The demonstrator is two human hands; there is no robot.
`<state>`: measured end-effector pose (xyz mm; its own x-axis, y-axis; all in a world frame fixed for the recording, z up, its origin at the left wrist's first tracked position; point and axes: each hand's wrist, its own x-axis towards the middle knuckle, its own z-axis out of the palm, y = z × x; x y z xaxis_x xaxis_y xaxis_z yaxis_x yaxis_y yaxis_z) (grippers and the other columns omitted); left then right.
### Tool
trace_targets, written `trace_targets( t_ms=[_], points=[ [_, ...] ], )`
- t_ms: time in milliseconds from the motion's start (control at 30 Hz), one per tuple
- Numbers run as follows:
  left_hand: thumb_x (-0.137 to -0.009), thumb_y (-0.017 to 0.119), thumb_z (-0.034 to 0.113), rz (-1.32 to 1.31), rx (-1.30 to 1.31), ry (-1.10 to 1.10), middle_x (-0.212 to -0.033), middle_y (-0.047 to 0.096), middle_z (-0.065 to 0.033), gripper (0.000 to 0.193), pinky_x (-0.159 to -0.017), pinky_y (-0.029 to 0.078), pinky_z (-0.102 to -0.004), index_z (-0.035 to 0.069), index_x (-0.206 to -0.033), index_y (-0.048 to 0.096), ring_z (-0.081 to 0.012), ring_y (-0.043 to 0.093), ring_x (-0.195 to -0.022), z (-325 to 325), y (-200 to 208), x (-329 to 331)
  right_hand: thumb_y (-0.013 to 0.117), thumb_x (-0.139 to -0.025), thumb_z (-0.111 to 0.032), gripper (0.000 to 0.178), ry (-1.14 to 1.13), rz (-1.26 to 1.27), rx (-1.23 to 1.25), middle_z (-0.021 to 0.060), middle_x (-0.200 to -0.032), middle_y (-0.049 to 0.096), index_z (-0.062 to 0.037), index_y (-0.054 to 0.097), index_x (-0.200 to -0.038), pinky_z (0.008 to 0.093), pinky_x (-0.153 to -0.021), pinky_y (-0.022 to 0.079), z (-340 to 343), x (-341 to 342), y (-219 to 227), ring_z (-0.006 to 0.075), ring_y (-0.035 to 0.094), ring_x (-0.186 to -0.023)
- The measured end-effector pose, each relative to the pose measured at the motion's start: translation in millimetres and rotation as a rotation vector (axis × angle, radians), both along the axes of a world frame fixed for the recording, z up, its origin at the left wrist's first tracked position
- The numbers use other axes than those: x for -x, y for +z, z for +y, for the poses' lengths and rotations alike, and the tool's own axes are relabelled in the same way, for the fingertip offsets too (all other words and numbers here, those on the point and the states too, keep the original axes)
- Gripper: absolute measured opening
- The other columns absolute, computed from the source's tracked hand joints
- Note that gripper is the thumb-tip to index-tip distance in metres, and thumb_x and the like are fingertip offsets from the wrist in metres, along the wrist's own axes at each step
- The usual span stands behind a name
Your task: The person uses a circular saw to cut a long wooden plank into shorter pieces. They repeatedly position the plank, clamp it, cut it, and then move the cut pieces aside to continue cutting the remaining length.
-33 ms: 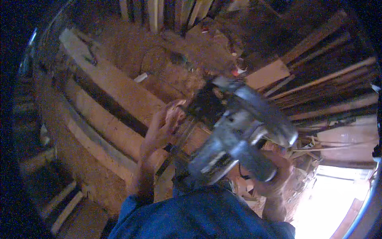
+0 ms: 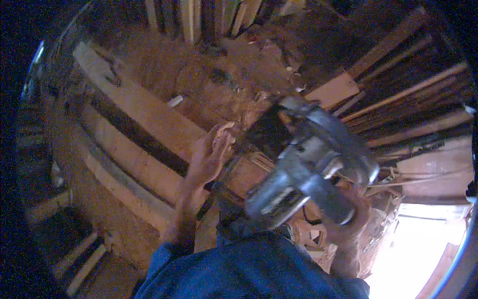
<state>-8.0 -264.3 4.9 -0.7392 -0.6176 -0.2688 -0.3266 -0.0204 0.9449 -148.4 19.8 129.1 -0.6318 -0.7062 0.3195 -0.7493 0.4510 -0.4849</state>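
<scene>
Circular saw (image 2: 308, 164), grey metal, held up close under the camera, above the blue-clad lap (image 2: 249, 269). Long axis runs diagonal, lower left to upper right: motor housing end toward lower left, round blade guard toward upper right, pointing away over the floor clutter. Right hand (image 2: 351, 212) sits below and right of the saw, mostly hidden behind the body; fingers seem wrapped round the handle, clenched on it, fingertips not visible. Left hand (image 2: 209, 157) is left of the saw, just beside its dark front part; cannot tell if it touches. Its fingers are spread and nearly straight, palm open, grasping nothing, resting on or just over a pale wooden plank (image 2: 144, 114). Further out: more planks (image 2: 124, 164) lying parallel, sawdust floor (image 2: 209, 84), stacked slats (image 2: 413, 94) at right, upright boards (image 2: 189, 20) at the top.
</scene>
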Motion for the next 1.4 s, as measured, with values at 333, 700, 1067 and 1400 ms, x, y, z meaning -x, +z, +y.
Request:
trace_targets(
  t_ms=[333,700,1067,1400],
  points=[
    [-0.095,0.040,0.047,-0.535,1.008,-0.550,-0.099,0.067,-0.0254,0.052,-0.076,0.055,-0.0430,0.006,-0.092,0.071,-0.0371,0.067,-0.092,200,-77,54,0.085,-0.067,-0.015,0.054,-1.116,-0.130,0.415,0.0094,-0.098,0.067,0.0006,0.062,-0.113,0.0325,-0.072,0.049,314,-112,88,0.0195,0.061,-0.080],
    [-0.097,0.035,0.045,-0.371,1.218,-0.456,-0.079,0.066,-0.0180,0.046,-0.065,0.048,-0.0500,0.010,-0.084,0.061,-0.0371,0.065,-0.073,306,-69,143,0.078,-0.076,-0.019,0.041,-1.732,-0.057,-0.158,0.0093,-0.098,0.069,0.0014,0.064,-0.109,0.0335,-0.069,0.049,666,-156,98,0.0181,0.060,-0.073],
    [-0.094,0.039,0.054,-0.387,1.115,-0.363,-0.098,0.068,-0.0198,0.058,-0.081,0.048,-0.0454,0.004,-0.099,0.068,-0.0360,0.064,-0.095,311,-123,171,0.074,-0.079,-0.023,0.032,-1.679,-0.556,0.315,0.0049,-0.088,0.068,-0.0008,0.066,-0.101,0.0307,-0.067,0.048,775,-215,72,0.0160,0.058,-0.073],
    [-0.090,0.053,0.040,-0.655,1.358,-0.611,-0.110,0.066,-0.0207,0.041,-0.092,0.047,-0.0461,0.005,-0.106,0.067,-0.0382,0.062,-0.105,288,-161,186,0.069,-0.078,-0.018,0.030,-1.606,-0.593,0.310,0.0055,-0.091,0.068,0.0008,0.065,-0.102,0.0297,-0.069,0.049,836,-233,35,0.0153,0.060,-0.075]
  ],
)
